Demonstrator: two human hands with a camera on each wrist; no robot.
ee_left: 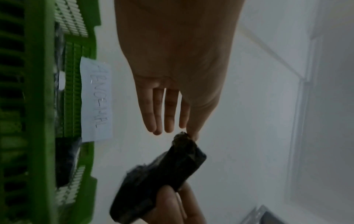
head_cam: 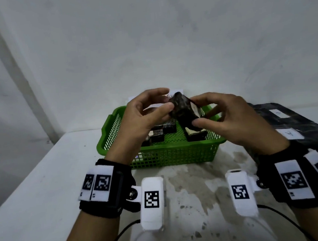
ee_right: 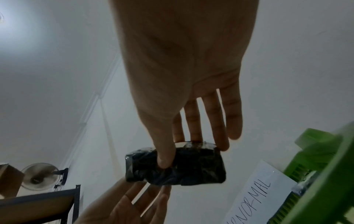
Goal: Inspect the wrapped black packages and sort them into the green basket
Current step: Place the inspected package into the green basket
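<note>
A black wrapped package (head_cam: 182, 108) with a white patch on one side is held up above the green basket (head_cam: 157, 149). My right hand (head_cam: 196, 110) pinches it between thumb and fingers, as the right wrist view shows on the package (ee_right: 191, 166). My left hand (head_cam: 164, 100) is at its left end with fingers straight and spread. Only the thumb tip touches the package's corner (ee_left: 182, 136). Several black packages (head_cam: 163, 131) lie inside the basket.
A white paper label (ee_left: 95, 98) reading "ABNORMAL" stands behind the basket. A black sheet (head_cam: 298, 119) with white labels lies at the right. The white table (head_cam: 45, 188) is stained in front of the basket; its left edge drops off.
</note>
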